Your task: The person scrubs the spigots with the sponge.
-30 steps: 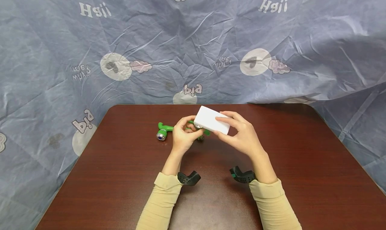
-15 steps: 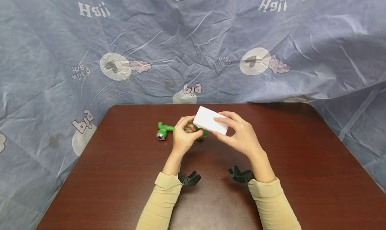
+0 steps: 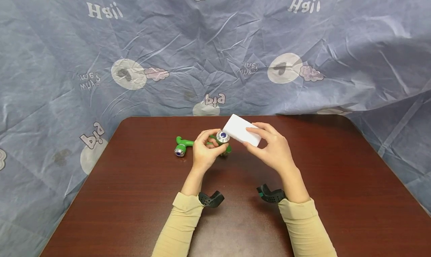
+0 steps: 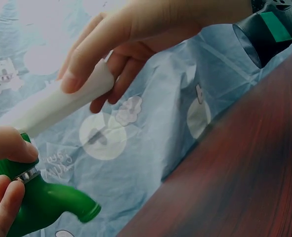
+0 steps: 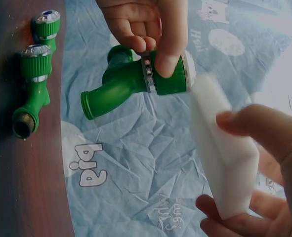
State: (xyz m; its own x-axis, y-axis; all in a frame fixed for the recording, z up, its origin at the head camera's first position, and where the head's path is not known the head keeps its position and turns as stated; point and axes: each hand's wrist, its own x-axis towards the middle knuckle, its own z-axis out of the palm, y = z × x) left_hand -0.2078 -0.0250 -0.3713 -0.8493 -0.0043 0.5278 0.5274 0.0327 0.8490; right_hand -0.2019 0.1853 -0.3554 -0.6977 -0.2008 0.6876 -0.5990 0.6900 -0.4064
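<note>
My left hand (image 3: 204,152) grips a green faucet (image 5: 123,81) by its ribbed knob, raised above the table. The faucet's chrome cap with a blue centre (image 3: 223,136) faces up in the head view. In the left wrist view, its curved spout (image 4: 74,197) points down to the right. My right hand (image 3: 274,148) pinches a white sponge block (image 3: 241,129) between thumb and fingers. One end of the sponge lies against or very close to the edge of the cap; contact is hard to tell. The left hand hides part of the faucet.
Two more green faucets lie on the dark red wooden table (image 3: 144,197): one left of my left hand (image 3: 180,148), the other partly hidden behind it. In the right wrist view the nearer faucet (image 5: 35,66) shows a threaded end. A blue printed cloth (image 3: 215,55) hangs behind.
The sponge has moved slightly up and right with my right hand, uncovering the faucet's chrome cap, which it mostly covered half a second ago. My left hand has barely moved.
</note>
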